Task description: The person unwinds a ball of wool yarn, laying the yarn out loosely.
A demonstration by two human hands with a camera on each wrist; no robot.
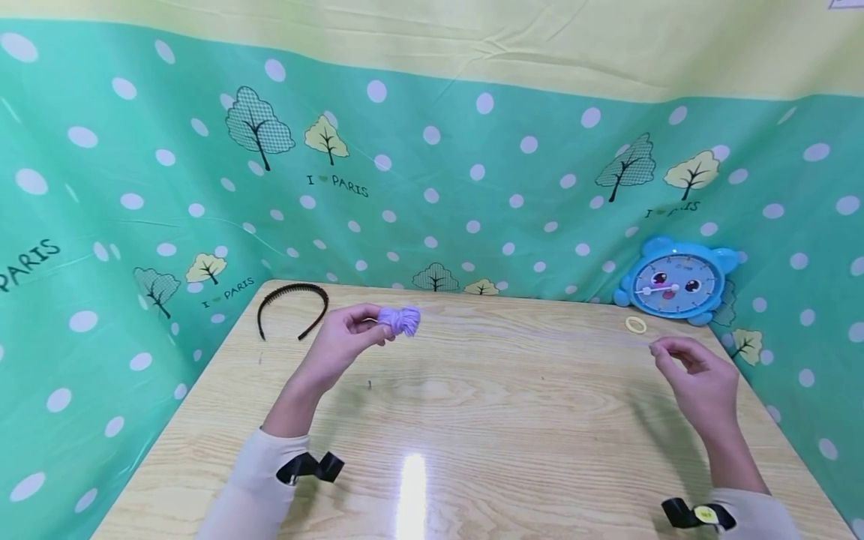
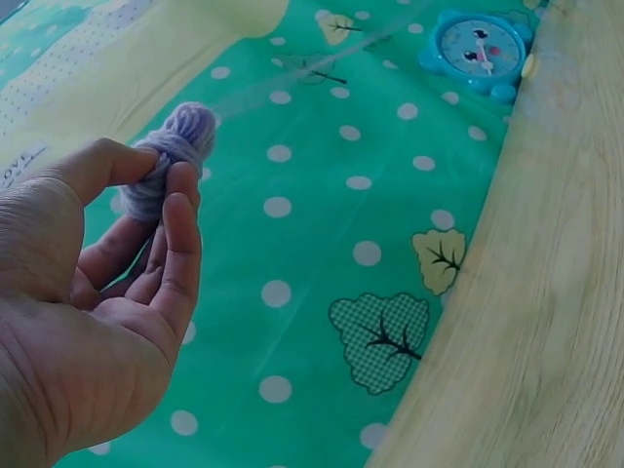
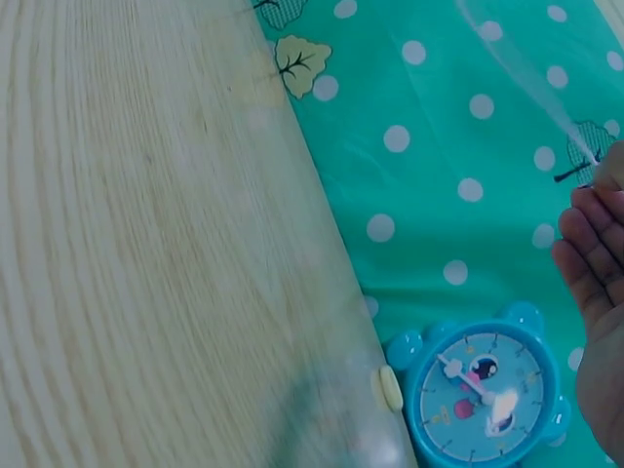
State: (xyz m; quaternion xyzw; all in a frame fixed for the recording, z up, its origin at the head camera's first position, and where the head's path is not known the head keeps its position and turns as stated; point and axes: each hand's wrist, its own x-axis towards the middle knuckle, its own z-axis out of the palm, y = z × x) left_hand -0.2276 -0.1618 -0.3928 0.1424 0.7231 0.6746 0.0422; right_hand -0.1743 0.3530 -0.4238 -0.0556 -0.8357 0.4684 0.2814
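A small bundle of purple yarn (image 1: 400, 321) is pinched between the thumb and fingers of my left hand (image 1: 340, 341), raised over the left part of the table. In the left wrist view the yarn bundle (image 2: 175, 161) shows wraps around its middle. Far to the right, my right hand (image 1: 698, 379) pinches the end of a thin strand between thumb and forefinger. That pale strand (image 3: 546, 102) is blurred in the right wrist view, and in the head view it runs faintly across to the bundle. The right hand (image 3: 600, 244) is partly cut off by its wrist view's edge.
A black toothed headband (image 1: 294, 286) lies at the table's back left. Back right, a blue animal-faced clock (image 1: 677, 281) leans by the green dotted curtain (image 1: 445, 217), with a cream ring (image 1: 636, 325) in front. Small dark specks lie on the wooden table (image 1: 472, 435).
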